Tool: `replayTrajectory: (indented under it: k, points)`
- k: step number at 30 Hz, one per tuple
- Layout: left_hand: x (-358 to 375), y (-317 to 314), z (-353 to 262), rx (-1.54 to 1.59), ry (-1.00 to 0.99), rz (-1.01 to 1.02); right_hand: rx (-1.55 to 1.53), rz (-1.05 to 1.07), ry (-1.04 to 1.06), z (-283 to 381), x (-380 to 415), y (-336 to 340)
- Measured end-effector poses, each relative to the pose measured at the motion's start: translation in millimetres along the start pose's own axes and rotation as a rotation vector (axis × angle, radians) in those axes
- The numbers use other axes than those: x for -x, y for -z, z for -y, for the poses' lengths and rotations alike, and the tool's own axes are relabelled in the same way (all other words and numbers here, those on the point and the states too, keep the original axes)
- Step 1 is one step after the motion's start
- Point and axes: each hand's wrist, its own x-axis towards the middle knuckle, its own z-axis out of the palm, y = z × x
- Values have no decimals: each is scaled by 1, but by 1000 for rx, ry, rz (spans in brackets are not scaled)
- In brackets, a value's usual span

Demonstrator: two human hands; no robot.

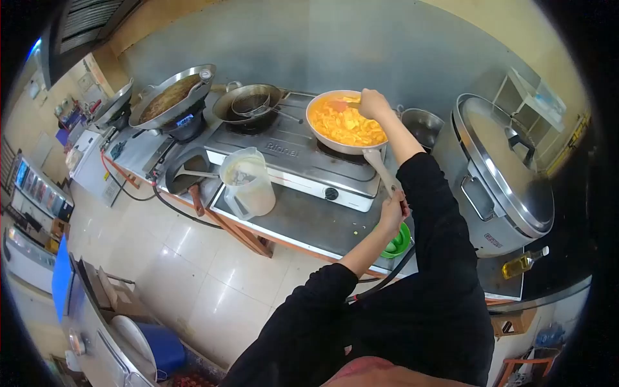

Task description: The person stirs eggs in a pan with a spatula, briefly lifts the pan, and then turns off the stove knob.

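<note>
A light-coloured frying pan (314,132) sits on the right burner of the gas stove (284,143), full of orange-yellow food (348,127) in soft pieces. My left hand (392,211) is wrapped around the pan's handle (380,169). Over the pan's far right rim, my right hand (373,104) is closed on a spatula (340,105), whose orange-brown head lies in the food. Most of the spatula's handle is hidden by my fingers. Below my left hand, a green bowl (402,240) stands on the counter.
A large rice cooker (477,200) stands right, with an oil bottle (520,263) before it. Left are a plastic jug (248,187), a wok with a strainer (225,106) and a wok of dark oil (171,97). A metal pot (422,126) sits behind my right forearm.
</note>
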Motion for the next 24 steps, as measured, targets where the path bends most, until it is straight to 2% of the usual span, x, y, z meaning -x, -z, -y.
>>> replayTrajectory:
  k: [2,5,11,14,17,21,24]
  points:
    - [-9,9,4,-23,13,20,13,16,129,7,-2,-12]
    - [-3,6,-4,-63,41,96,253,45,349,24,20,-3]
    - [-4,5,0,4,47,98,347,142,392,35,75,40]
    - [-1,-2,0,-31,35,6,304,134,391,26,67,19]
    - [2,-5,-1,-54,19,-32,190,34,325,28,55,-2]
    - [-12,6,16,-12,-60,4,66,50,3,18,14,-22]
    - [-9,3,16,66,-52,2,-10,-30,-117,9,1,-9]
